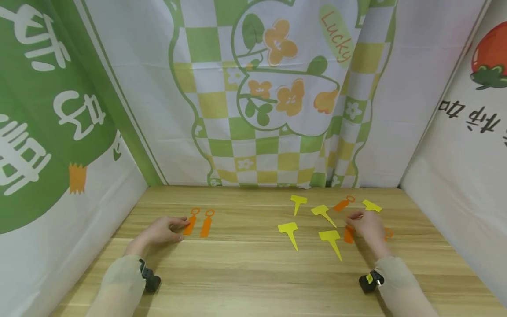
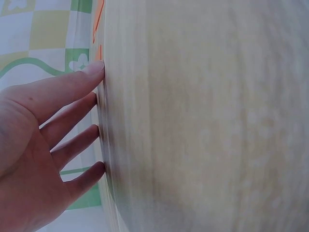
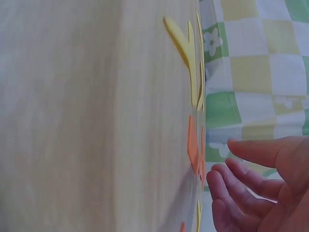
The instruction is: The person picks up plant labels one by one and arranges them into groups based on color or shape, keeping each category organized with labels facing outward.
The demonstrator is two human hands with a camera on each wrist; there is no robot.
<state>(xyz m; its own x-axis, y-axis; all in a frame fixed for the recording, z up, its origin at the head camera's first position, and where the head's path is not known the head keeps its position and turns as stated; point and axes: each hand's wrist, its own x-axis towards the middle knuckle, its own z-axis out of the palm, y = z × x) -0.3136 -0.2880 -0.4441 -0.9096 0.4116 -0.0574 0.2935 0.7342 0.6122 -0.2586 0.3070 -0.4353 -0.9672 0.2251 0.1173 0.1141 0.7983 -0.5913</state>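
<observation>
On the left of the table, two orange ring-topped tags lie side by side, the nearer one right at the fingertips of my left hand. The other tag lies just to its right. In the left wrist view, the fingers are spread and rest on the wood. My right hand hovers low over the right-hand group, thumb and fingers apart with nothing between them in the right wrist view. Beneath it, an orange tag is partly hidden. Another orange tag lies behind it.
Several yellow T-shaped plant labels lie left of and behind the right hand, including a near one and a far one. A patterned curtain hangs along the back edge of the wooden table. Printed cloths flank both sides.
</observation>
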